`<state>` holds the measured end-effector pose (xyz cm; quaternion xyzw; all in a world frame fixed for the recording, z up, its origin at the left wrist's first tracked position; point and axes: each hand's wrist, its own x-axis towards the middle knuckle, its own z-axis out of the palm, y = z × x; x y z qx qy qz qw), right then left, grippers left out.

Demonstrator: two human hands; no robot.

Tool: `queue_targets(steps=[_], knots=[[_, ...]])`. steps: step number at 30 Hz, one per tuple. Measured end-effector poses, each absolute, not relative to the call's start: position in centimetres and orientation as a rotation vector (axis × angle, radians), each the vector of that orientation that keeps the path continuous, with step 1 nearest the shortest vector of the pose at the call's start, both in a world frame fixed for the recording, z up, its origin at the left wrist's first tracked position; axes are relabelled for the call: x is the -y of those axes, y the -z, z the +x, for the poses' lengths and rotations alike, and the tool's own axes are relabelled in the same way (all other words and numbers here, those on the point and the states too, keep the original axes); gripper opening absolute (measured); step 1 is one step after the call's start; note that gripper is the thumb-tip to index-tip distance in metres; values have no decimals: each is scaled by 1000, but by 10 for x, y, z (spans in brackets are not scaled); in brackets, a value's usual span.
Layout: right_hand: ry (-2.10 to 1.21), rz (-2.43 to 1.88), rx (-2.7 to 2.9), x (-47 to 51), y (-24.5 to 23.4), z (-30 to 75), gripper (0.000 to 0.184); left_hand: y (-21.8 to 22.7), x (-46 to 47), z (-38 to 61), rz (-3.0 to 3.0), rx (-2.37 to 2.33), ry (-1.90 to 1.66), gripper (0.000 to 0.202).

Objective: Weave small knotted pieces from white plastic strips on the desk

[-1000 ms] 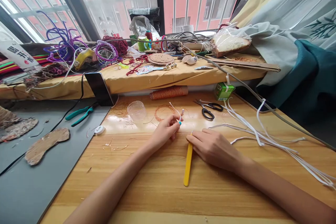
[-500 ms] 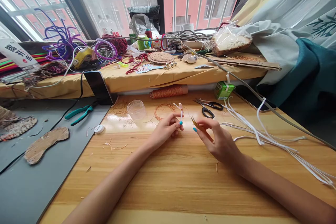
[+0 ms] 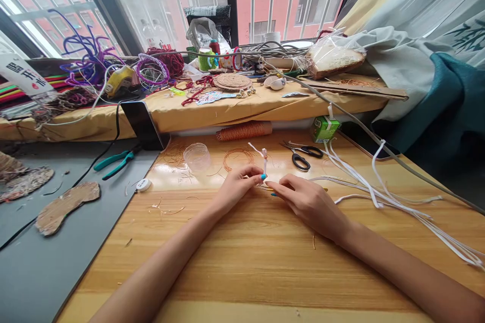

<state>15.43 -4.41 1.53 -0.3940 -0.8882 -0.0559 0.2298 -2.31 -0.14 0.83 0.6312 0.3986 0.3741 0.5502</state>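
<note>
My left hand (image 3: 237,187) rests on the wooden table (image 3: 242,262) with its fingers pinched on a short white strip (image 3: 264,157) that stands upright above the fingertips. My right hand (image 3: 308,203) is just to the right of it, fingers curled together, their tips almost touching the left fingertips. A thin yellow tool (image 3: 267,189) shows as a sliver under the right fingers; most of it is hidden by the hand.
Black scissors (image 3: 302,157), a copper wire coil (image 3: 237,158), a clear plastic cup (image 3: 196,156) and an orange thread spool (image 3: 244,131) lie beyond the hands. Long white strips (image 3: 379,193) trail right. Teal pliers (image 3: 112,161), a cardboard cutout (image 3: 66,208) and a cluttered ledge sit left and behind.
My right hand picked the yellow tool up off the table, raised it, then lowered and closed in on the left fingertips. The left hand stayed put, holding the white strip.
</note>
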Motion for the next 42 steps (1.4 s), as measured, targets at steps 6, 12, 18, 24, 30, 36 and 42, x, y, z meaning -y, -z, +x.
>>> queue_targets(steps=[6,12,18,24,30,36,42], knots=[[289,-1021,2428,41,-14,155,29,-6,-1,-22,1387,-892,-894,18],[428,-995,2451,39,-14,158,27,-7,-1,-22,1347,-878,-893,19],[492,-1001,2409,39,-15,158,25,-7,-1,-23,1331,-847,-897,17],[539,-941,2362,39,-14,159,25,-8,-1,-22,1304,-830,-886,18],[554,-902,2356,40,-15,159,25,-9,-1,-22,1282,-829,-878,19],[570,-884,2367,39,-15,159,25,-7,-1,-22,1270,-825,-868,21],[621,-848,2388,40,-18,158,26,-6,-1,-23,1272,-804,-853,20]])
